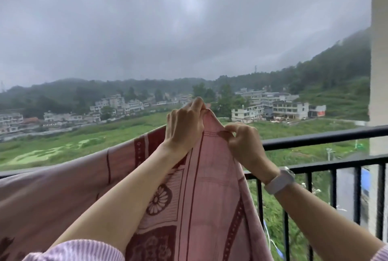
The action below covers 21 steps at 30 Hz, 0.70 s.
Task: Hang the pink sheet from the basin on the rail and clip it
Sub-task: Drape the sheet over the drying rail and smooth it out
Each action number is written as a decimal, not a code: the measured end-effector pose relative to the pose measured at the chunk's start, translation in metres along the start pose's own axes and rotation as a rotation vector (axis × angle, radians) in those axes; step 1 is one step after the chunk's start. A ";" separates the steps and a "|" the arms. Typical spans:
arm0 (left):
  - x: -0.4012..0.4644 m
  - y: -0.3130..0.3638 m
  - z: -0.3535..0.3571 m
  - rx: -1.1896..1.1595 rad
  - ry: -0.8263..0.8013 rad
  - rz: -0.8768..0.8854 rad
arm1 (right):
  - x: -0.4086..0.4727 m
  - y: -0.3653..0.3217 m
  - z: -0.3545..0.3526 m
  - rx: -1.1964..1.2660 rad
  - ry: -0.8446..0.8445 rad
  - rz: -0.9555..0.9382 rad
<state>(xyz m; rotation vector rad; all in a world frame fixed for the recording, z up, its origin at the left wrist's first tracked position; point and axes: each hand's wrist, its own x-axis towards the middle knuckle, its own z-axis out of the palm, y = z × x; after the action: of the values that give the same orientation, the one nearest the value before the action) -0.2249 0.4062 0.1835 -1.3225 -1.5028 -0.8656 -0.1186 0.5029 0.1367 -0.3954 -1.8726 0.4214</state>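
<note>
The pink sheet (212, 187), patterned with dark red bands and flower motifs, hangs in front of me and trails off to the left over the black balcony rail (315, 137). My left hand (184, 128) pinches the sheet's top corner, lifted above the rail. My right hand (243, 145), with a white watch on its wrist, pinches the sheet's edge just below and to the right of that corner. No clip or basin is in view.
The black railing with vertical bars (308, 197) runs across the right half. A pale wall pillar (379, 61) stands at the far right. Beyond the rail lie green fields, buildings and misty hills, far below.
</note>
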 end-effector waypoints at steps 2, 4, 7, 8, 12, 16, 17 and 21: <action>0.027 -0.006 0.002 0.027 0.034 -0.038 | 0.036 -0.010 0.002 -0.033 0.004 -0.001; 0.056 -0.018 0.005 0.052 0.047 -0.077 | 0.072 -0.020 0.011 -0.018 0.019 0.012; 0.088 -0.044 0.014 0.049 -0.069 -0.126 | 0.121 -0.027 0.026 -0.018 0.100 0.058; 0.090 -0.053 0.020 0.020 -0.188 -0.155 | 0.133 -0.025 0.031 -0.039 0.116 0.060; 0.040 -0.080 0.046 -0.046 -0.890 -0.232 | 0.123 0.006 0.058 -0.114 -0.275 0.111; -0.028 -0.091 0.028 -0.097 -0.954 -0.287 | 0.065 0.025 0.067 0.002 -0.802 0.309; -0.037 -0.090 0.018 -0.132 -0.874 -0.292 | 0.054 0.023 0.064 0.086 -0.785 0.325; -0.054 -0.077 -0.025 -0.203 -0.496 -0.206 | 0.019 0.007 0.042 0.250 -0.465 0.123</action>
<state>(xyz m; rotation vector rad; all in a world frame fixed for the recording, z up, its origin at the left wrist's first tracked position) -0.2965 0.3520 0.1455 -1.6347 -2.0040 -0.8758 -0.1639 0.5141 0.1358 -0.2569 -2.2130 0.8805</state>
